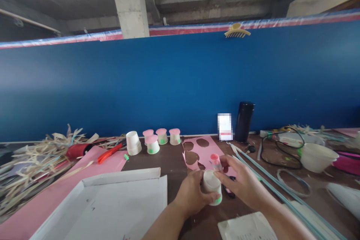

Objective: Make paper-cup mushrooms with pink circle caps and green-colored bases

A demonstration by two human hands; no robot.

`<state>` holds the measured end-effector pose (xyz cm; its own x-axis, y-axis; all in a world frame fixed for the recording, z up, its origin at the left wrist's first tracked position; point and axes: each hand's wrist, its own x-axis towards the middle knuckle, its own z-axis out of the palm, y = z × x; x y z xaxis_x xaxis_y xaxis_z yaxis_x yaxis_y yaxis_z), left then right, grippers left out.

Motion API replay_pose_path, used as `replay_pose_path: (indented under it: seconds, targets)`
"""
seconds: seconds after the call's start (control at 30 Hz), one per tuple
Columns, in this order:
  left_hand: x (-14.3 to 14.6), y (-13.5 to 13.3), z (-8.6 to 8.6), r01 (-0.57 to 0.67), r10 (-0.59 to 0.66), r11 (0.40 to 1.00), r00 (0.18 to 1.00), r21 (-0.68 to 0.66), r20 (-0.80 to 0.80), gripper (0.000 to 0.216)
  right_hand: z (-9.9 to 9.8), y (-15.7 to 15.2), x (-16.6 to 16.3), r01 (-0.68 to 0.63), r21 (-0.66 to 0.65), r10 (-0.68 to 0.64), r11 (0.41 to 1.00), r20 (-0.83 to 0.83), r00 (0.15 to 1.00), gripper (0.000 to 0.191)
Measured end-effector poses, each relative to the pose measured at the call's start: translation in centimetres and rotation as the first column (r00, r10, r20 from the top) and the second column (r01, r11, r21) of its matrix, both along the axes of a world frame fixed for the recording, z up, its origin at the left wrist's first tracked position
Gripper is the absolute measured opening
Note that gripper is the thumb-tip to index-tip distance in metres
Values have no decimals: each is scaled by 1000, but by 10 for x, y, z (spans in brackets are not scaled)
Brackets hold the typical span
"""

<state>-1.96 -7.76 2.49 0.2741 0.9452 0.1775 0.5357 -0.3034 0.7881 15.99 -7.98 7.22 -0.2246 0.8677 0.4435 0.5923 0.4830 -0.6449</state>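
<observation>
My left hand [191, 191] is wrapped around a white paper cup [212, 183] with its narrow end up, the thumb low on its side just by a green patch. My right hand [243, 182] grips a small tube with a pink end [215, 159], upright behind the cup, and my right thumb reaches to the cup's top edge. Both hands are over the counter [176, 163], close together in front of me.

Under and behind them lies a pink sheet [211, 148] with round holes cut in it, and something with dark handles [231, 194] shows partly below my right hand. Farther back to the left stand four cups [153, 150] with pink tops, green patches visible on some of them, and beside those a stack of plain white cups [133, 144] turned upside down. A red-handled tool [111, 153] rests on another pink sheet [64, 191], near a heap of pale strips [36, 161]. A white tray [118, 206] sits nearer me on the left. On the right are a black bottle [244, 122] and a white tub [317, 157].
</observation>
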Motion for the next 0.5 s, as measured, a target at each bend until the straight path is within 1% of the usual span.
replay_pose_path:
  seconds: [0.2, 0.37, 0.5]
  targets:
    - [-1, -2, 3, 38, -38, 999, 999, 2, 11, 45, 3, -5, -5, -125, -86, 126, 988, 0, 992, 19]
    - [0, -2, 5, 43, -44, 999, 999, -15, -14, 44, 0, -8, -11, -147, -138, 145, 979, -24, 989, 15]
    - [0, -3, 8, 50, -51, 998, 997, -25, -50, 46, -4, -6, -15, -162, -136, 154, 977, -69, 986, 16]
